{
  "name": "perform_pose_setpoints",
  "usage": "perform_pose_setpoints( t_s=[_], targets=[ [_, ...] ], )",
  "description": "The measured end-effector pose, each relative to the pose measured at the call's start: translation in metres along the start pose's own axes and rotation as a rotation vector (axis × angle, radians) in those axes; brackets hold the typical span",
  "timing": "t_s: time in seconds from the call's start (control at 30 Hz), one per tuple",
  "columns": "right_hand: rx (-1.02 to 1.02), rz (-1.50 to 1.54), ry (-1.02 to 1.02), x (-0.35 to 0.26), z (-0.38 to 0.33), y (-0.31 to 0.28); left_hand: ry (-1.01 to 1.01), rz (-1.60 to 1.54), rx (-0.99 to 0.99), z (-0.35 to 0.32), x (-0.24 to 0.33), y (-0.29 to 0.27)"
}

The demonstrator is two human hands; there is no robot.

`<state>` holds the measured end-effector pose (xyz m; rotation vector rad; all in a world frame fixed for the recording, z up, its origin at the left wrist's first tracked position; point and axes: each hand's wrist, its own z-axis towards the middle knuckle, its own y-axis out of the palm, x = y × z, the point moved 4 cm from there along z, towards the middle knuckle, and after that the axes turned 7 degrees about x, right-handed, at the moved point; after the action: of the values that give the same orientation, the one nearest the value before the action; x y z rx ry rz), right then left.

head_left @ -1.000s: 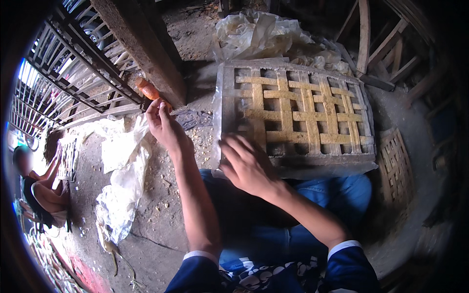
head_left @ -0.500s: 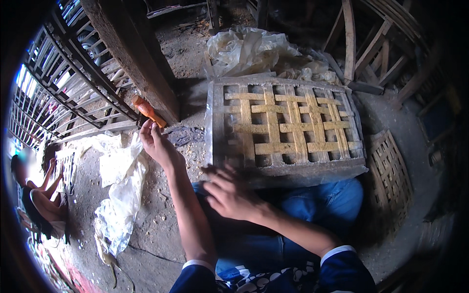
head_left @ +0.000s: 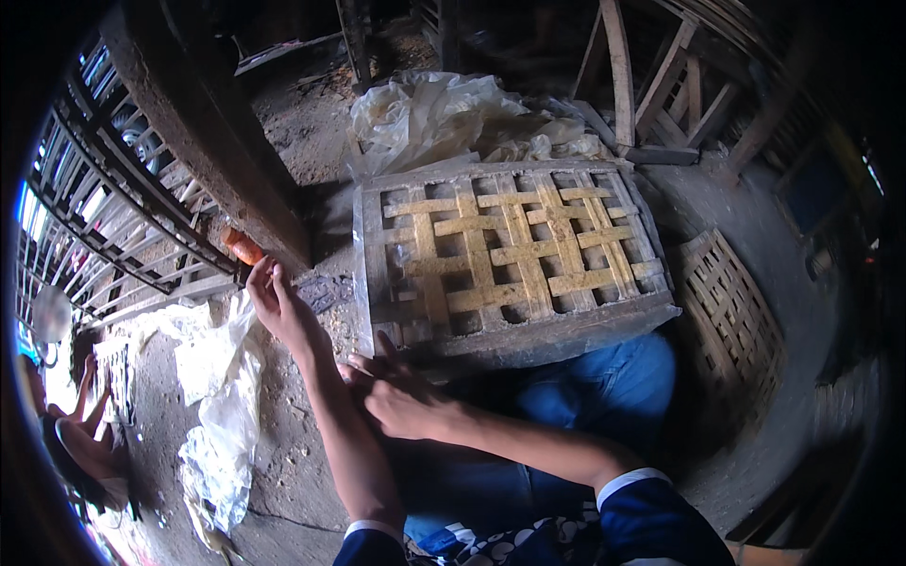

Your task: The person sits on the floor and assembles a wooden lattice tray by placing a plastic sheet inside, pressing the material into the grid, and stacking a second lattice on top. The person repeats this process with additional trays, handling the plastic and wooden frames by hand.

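My left hand (head_left: 276, 300) reaches out to the left, its fingers closed on the narrow end of an orange bottle-shaped thing (head_left: 243, 245) close to the foot of the wooden post. The fingers cover that end. My right hand (head_left: 401, 396) is near my left forearm, fingers partly bent; something dark shows at its fingertips, and I cannot tell if it is a shadowed finger or a small object. In front of my knees lies a framed panel (head_left: 514, 335), a wooden frame with plastic at its edges, topped by a lattice of yellowish woven strips (head_left: 514, 255).
Crumpled clear plastic sheets lie behind the panel (head_left: 425, 118) and on the left floor (head_left: 222, 415). Another woven lattice (head_left: 727, 311) rests at the right. The wooden post (head_left: 212, 123) and slatted fence (head_left: 104, 208) stand left. Another person's arms (head_left: 94, 396) show at far left.
The view has shifted, so the scene sits lower and farther left. My right hand, blurred before, has come closer to my left forearm. My left fingers now cover the orange thing's narrow end.
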<state>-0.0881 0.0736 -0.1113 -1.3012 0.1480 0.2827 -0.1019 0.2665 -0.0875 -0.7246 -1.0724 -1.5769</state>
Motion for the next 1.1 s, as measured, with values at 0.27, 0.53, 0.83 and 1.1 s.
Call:
perform_pose_setpoints(
  t_s=[0.27,0.53,0.83,1.1],
  targets=[
    [0.395,-0.031,0.298,0.051,-0.087,-0.027,-0.042,0.06,-0.155,-0.013,0.011,0.015],
    [-0.126,0.114,0.143,0.007,-0.022,0.004,0.115,0.177,-0.302,-0.023,0.006,0.032],
    [0.421,0.305,0.067,0.027,-0.024,0.004,-0.013,0.299,-0.278,-0.016,0.002,0.022],
    [0.468,0.469,0.233,0.047,-0.041,0.018,0.153,0.419,-0.782,-0.047,-0.007,0.054]
  ],
)
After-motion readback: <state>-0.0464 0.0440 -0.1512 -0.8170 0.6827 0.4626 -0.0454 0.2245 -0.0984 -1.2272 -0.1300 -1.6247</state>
